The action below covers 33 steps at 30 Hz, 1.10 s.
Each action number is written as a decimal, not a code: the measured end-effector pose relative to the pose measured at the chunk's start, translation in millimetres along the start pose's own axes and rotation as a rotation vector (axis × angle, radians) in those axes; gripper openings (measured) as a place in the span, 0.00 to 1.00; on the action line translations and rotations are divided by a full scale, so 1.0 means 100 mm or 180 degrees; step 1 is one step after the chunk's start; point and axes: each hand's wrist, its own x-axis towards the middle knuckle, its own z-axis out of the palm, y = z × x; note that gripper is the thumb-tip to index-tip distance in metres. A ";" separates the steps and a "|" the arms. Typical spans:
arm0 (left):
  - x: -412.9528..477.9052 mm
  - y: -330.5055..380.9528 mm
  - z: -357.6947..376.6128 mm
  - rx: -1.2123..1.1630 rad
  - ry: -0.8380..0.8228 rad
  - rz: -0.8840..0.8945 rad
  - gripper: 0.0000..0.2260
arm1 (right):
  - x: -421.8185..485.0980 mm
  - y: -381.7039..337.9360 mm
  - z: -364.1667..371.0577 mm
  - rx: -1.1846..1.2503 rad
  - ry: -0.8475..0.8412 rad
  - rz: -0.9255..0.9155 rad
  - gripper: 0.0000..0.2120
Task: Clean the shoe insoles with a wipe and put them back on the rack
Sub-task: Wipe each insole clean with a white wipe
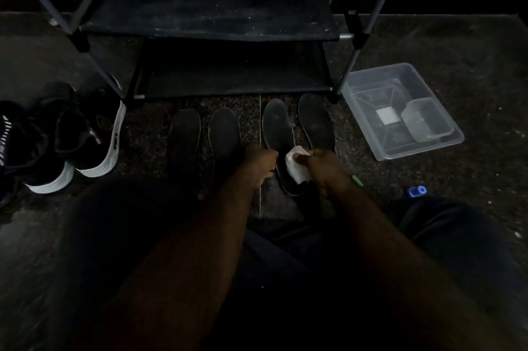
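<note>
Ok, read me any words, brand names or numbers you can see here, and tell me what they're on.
No text here is legible.
Black sneaker with white sole: dark mark on the sole's side, too blurred to read.
Clear plastic tub: white square inside, no print discernible.
Nothing else shows lettering in this dim view.

Your floor [457, 45] carries the rack [205, 2], with shoes [85, 133] to its left and a clear tub [368, 99] to its right. Insoles [184, 133] lie in a row before the rack.
</note>
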 end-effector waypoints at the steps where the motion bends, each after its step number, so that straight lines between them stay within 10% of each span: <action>1: 0.01 -0.01 0.00 -0.0029 0.0039 0.0033 0.10 | 0.00 0.00 0.00 0.0183 -0.0038 0.0064 0.09; 9: -0.24 0.11 -0.01 0.0066 0.0541 0.0901 0.15 | -0.35 -0.14 -0.07 0.1295 -0.0695 -0.0026 0.08; 18: -0.80 0.30 -0.21 -0.1478 -0.0327 0.0452 0.10 | -0.90 -0.38 -0.06 0.1564 -0.0931 -0.0469 0.05; 27: -0.76 0.02 -0.24 0.0386 0.0208 0.0317 0.34 | -0.96 -0.08 -0.26 0.0323 0.0620 -0.1194 0.06; 33: -0.84 0.08 -0.31 0.0486 -0.0018 0.0176 0.29 | -0.96 -0.05 -0.27 -0.0078 0.0805 -0.1433 0.08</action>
